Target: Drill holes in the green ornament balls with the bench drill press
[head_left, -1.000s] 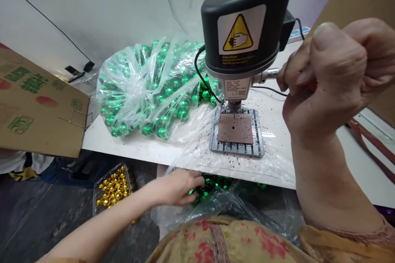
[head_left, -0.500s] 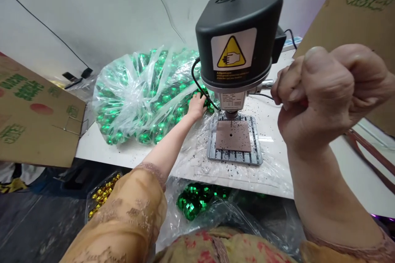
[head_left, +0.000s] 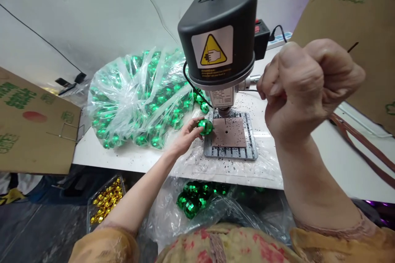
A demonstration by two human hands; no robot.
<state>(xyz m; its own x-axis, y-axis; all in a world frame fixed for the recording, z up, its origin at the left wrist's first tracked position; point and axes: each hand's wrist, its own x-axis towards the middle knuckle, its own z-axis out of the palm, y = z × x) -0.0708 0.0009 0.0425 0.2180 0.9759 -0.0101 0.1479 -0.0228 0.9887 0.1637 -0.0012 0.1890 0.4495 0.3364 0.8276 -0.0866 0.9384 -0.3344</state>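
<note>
Pinched in the fingers of my left hand (head_left: 187, 135) is a shiny green faceted ball (head_left: 205, 127), at the left edge of the drill press base (head_left: 231, 153). A brown square board (head_left: 236, 136) with a small dark hole lies on that base. My right hand (head_left: 304, 86) is closed in a fist at the drill press's metal feed handle (head_left: 253, 80); the grip itself is hidden inside the fingers. Above the board stands the black drill press head (head_left: 217, 33) with its yellow warning label. Beside my left hand lies a clear plastic bag (head_left: 132, 94) full of green balls.
Dark shavings litter the base and white table (head_left: 129, 158). More green balls (head_left: 189, 205) sit in plastic below the table edge. A clear bin (head_left: 89, 209) of gold balls stands at lower left. Cardboard boxes (head_left: 33, 131) flank both sides. A brown strap (head_left: 361, 144) lies at right.
My left hand has drawn back from the bag toward the drill press base, now with a green ball in its fingers. My right hand stays closed at the handle. The view has shifted slightly.
</note>
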